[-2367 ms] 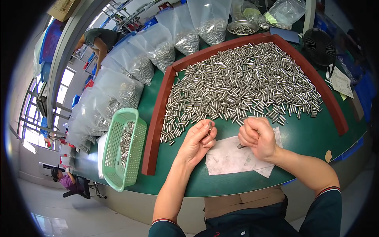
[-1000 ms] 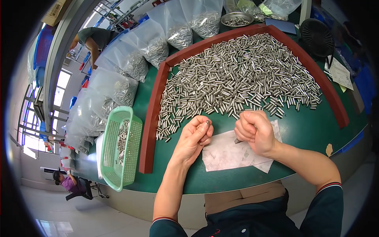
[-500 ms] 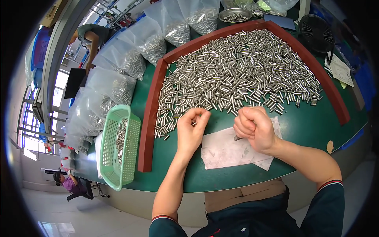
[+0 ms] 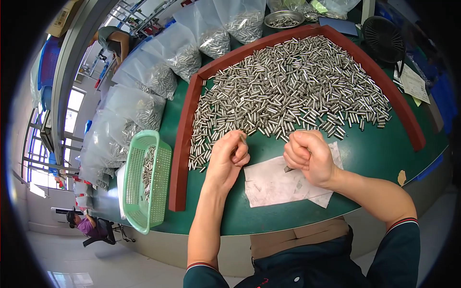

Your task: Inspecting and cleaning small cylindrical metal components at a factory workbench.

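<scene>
A large spread of small shiny metal pins covers the green table in front of me. At the near left edge of the spread, my left hand is closed, with a metal pin pinched at its thumb and fingertips. My right hand is curled into a fist above a stained white cloth. From the underside of that fist pokes a small dark-grey piece; the rest of it is hidden by the fingers. The two hands are apart.
A dark red frame borders the pins at left, back and right. To its left stands a green basket with some pins. Bags of pins line the back left. A metal bowl and black fan are behind.
My left hand has turned and its fingers have curled in, bringing a pin into view at the fingertips. My right hand has hardly moved. A person at the far left has shifted.
</scene>
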Demonstrator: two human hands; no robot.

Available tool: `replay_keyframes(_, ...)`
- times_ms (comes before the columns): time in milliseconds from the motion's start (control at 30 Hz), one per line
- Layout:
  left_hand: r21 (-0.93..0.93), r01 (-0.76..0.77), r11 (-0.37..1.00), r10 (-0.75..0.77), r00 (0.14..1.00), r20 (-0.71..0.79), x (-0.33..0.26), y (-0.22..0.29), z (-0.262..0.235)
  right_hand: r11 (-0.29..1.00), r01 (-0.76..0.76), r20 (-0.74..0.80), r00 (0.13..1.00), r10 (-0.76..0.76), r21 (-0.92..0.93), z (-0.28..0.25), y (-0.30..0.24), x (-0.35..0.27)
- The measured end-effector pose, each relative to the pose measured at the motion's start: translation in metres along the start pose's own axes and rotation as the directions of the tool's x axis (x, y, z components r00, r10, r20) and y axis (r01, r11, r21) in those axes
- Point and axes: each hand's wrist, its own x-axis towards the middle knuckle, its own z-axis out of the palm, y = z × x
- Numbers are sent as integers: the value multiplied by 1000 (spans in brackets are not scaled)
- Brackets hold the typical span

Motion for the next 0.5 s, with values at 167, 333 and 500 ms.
replay_keyframes(167, -271, 94, 958, -100, 995, -7, -7, -2, -6, 1000, -12, -9, 1000, 12, -7, 2, 0, 1)
replay_keyframes(333, -130, 88, 988, -76, 993, 95, -6, -9, -12, 1000, -16, -12, 1000, 16, -15, 2, 0, 2)
replay_keyframes(500, -160, 96, 982, -81, 992, 101, -7, -10, -13, 1000, -17, -20, 1000, 17, -2, 4, -1, 1)
